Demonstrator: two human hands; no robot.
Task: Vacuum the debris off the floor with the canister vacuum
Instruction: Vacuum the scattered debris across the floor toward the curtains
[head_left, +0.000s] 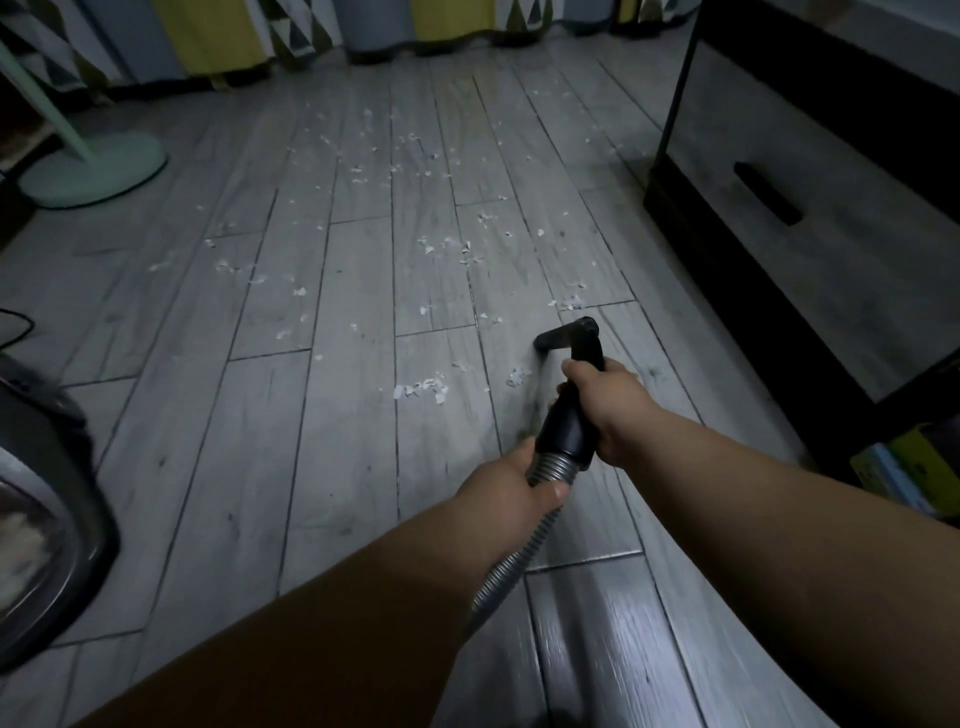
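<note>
nozzle on floor, most scraps left: scatter and snag risks

right hand (605, 410) is wrapped round the black tube (569, 415), fingers curled about it. left hand (514, 480) grips the ribbed hose (511, 566) just behind the tube's collar, thumb on top. nozzle (563, 338) sits on the floor (311, 467), right of frame centre, turned sideways. scraps (421, 389) lie at 7 to 8 o'clock of the nozzle, a few more sit at 12 o'clock, and a wide spread runs out toward 11 o'clock, up near the curtain (208, 41). vacuum body (41, 493) is at 9 o'clock on the frame edge, blurred.

likely trouble:
- scraps look light and thin, so a fast push could shove or blow them ahead rather than lift them.
- cabinet (779, 234) stands close at 3 o'clock. a wide sweep could knock the nozzle on it or flick scraps against its dark base.
- the spread is wide, so patches near the fan base (93, 171) at 10 o'clock may get missed.
- reaching that far could pull the hose taut and drag or tip the vacuum body.
- the left hand's bend in the hose could kink it and cut suction.

cannot tell if the vacuum is running.
</note>
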